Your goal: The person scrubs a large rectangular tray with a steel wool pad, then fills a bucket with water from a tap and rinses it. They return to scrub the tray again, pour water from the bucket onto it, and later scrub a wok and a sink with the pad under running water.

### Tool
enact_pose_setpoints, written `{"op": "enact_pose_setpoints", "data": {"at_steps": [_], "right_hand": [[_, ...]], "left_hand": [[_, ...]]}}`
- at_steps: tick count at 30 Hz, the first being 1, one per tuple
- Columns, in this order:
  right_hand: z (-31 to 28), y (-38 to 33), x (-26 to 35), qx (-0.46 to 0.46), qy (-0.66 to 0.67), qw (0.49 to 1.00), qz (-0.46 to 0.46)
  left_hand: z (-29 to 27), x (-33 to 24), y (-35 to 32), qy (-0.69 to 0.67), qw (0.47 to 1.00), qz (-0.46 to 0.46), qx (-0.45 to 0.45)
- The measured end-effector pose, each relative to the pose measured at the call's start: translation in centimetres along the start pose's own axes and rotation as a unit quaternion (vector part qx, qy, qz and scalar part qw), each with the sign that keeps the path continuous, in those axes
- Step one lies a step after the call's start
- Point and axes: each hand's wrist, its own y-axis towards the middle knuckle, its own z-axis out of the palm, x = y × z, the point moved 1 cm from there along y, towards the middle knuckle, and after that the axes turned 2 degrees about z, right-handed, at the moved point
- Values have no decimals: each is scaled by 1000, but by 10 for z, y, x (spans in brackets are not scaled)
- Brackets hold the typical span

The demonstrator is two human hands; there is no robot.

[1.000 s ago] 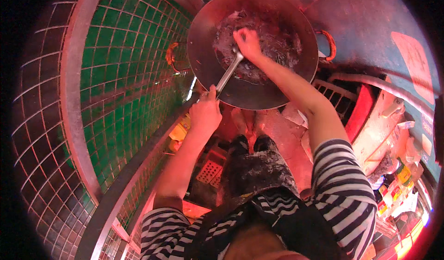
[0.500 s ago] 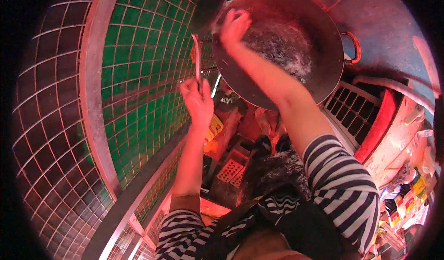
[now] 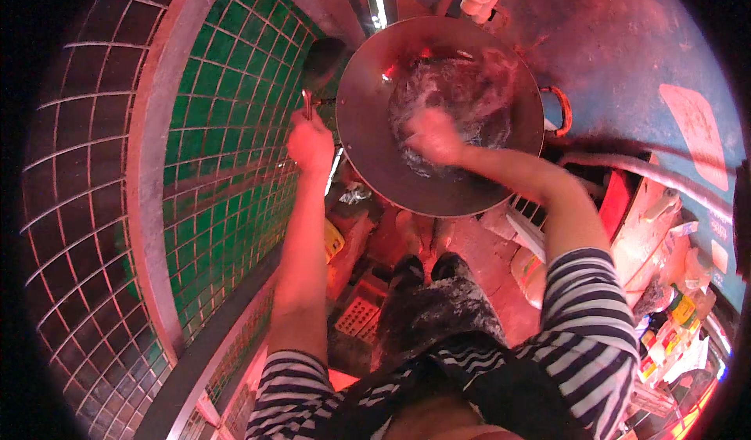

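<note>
Mid-scrub: right hand (image 3: 432,136) pressed, blurred, grip unclear, in foamy round metal wok (image 3: 368,127); left hand (image 3: 310,143) closed on dark long-handled ladle (image 3: 321,61); rinsing likely next.

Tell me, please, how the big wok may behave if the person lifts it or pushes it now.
The wok is wide metal, so probably stiff and rather heavy. Foamy water lies inside where the right hand scrubs, so its surface is likely slippery and the liquid may slosh out if tilted. Its round bowl shape could rock; the side handle seems the safer grip.
</note>
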Motion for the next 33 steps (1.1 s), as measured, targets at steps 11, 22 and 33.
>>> {"op": "enact_pose_setpoints", "data": {"at_steps": [11,22,33], "right_hand": [[-130,51,-141,-59,-319,925,-198],[34,-44,41,-72,208,974,45],[-137,-56,-114,66,-423,903,-29]], "left_hand": [[9,11,1,-53,993,36,-94],[10,-14,-1,-102,993,8,-60],[18,1,0,-114,989,25,-94]]}}
